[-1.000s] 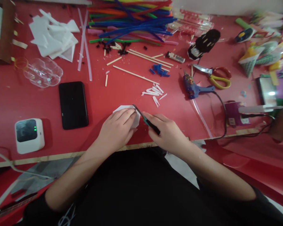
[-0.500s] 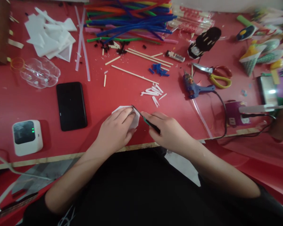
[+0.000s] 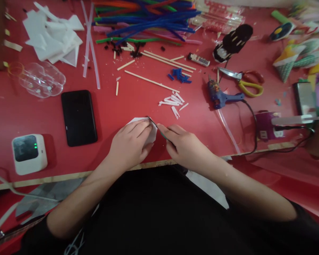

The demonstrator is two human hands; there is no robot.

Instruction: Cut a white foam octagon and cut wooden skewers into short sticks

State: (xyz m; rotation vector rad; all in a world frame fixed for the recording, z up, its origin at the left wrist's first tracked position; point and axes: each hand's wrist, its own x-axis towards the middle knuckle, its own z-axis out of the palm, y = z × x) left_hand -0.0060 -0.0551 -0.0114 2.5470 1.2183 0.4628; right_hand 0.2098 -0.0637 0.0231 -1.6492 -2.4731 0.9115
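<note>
Pinning the white piece [image 3: 152,134] right of the black phone [image 3: 79,117] under your left hand [image 3: 129,143], you grip a slim cutter [image 3: 153,122] in your right hand [image 3: 184,144]; piece looks light, thin, probably easily creased, best held flat near its edge.

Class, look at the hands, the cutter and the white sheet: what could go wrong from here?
The thin dark-bladed cutter with a green-and-black handle, in the right hand, lies right beside the left hand; a slip might cut it.
The flat white angular sheet seems held only by the left hand and could shift.
Small white strips lie loose just beyond; a stray sweep might scatter them.
</note>
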